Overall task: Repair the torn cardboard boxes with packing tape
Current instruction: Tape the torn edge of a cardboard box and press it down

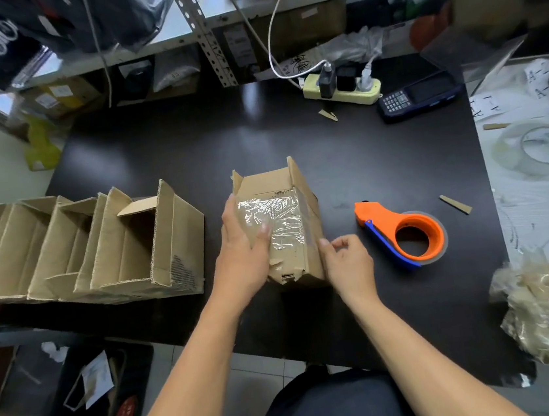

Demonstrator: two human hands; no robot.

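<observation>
A small cardboard box (279, 228) lies on its side at the middle of the dark surface (347, 165), close to the person's front edge, with its open flaps pointing away. A wide patch of clear packing tape (273, 223), wrinkled and shiny, covers its upper face; ragged torn cardboard shows along the near edge.

The left hand (242, 252) lies flat on the box with straight fingers, its grip open, pressing the tape. The right hand (346, 261) is at the box's right near corner, fingers curled, apparently pinching the tape's edge or the corner; I cannot tell which.

To do this step well, I would judge the left palm should sweep outward from the centre to push out wrinkles, while the right hand folds the loose tape end firmly over the corner so that the tear is fully bridged.

Just right of the box rests a tape dispenser (406, 234), smooth orange plastic with a blue handle, ring-shaped around its roll. To the left, a row of open corrugated boxes (82, 246) stands nested together, brown and matte, fluted edges showing. Farther right lies a large clear tape roll (537, 150). Towards the back sit a pale power strip (342, 90) with plugs and a dark handheld scanner (421, 95).
</observation>
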